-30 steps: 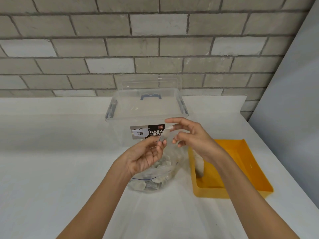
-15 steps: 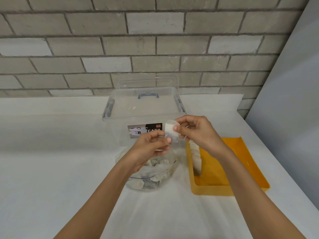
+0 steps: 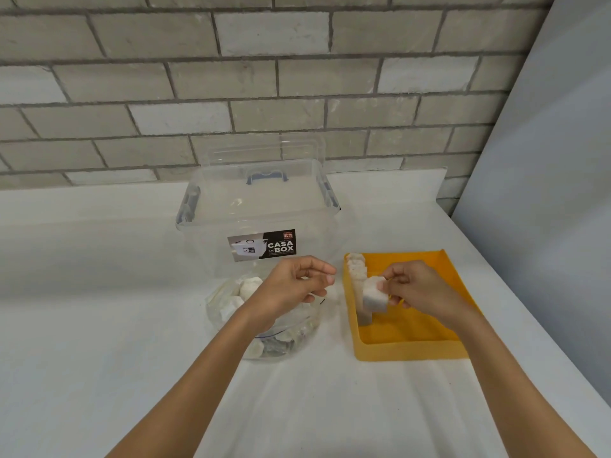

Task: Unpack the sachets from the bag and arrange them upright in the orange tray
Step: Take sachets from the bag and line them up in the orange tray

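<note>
- Over the left side of the orange tray (image 3: 410,353), my right hand (image 3: 420,289) pinches one white sachet (image 3: 375,294) upright, just beside the near end of the row
- Along the tray's left wall a row of sachets (image 3: 355,269) stands on edge, running from the far corner toward me; the tray's right part shows bare orange
- Left of the tray, my left hand (image 3: 294,285) hovers curled over the clear bag (image 3: 264,325); whether it grips the mouth I cannot tell
- Many sachets lie in the bag, so I judge the job well under half done
</note>
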`<control>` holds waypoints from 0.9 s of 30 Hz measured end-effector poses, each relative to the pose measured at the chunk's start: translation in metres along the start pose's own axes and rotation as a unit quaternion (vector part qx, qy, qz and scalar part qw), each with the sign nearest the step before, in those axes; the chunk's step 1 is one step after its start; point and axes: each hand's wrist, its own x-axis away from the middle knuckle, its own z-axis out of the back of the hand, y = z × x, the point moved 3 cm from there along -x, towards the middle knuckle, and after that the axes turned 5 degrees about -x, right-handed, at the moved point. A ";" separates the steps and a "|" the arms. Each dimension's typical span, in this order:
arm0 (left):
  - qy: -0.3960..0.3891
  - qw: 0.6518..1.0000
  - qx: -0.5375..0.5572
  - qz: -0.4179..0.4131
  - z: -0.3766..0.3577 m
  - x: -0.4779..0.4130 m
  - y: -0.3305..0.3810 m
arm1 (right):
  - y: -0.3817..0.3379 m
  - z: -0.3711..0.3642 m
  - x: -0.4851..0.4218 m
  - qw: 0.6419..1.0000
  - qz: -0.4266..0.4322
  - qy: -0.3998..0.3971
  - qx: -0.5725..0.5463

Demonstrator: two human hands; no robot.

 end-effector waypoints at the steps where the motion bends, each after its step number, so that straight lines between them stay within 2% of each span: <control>1: 0.001 1.000 -0.001 0.000 0.000 0.000 0.000 | 0.006 -0.003 0.000 1.000 -0.011 -0.009 0.004; 9: 0.005 1.000 0.005 0.000 0.003 -0.001 -0.005 | 0.024 -0.029 -0.005 0.999 -0.046 -0.017 -0.003; 18: 0.015 1.000 0.003 0.008 0.007 0.003 -0.009 | 0.025 -0.036 -0.008 0.998 -0.044 0.027 0.021; 27: 0.018 1.000 -0.008 0.013 0.010 0.004 -0.011 | 0.024 -0.033 -0.006 0.998 -0.049 0.020 0.024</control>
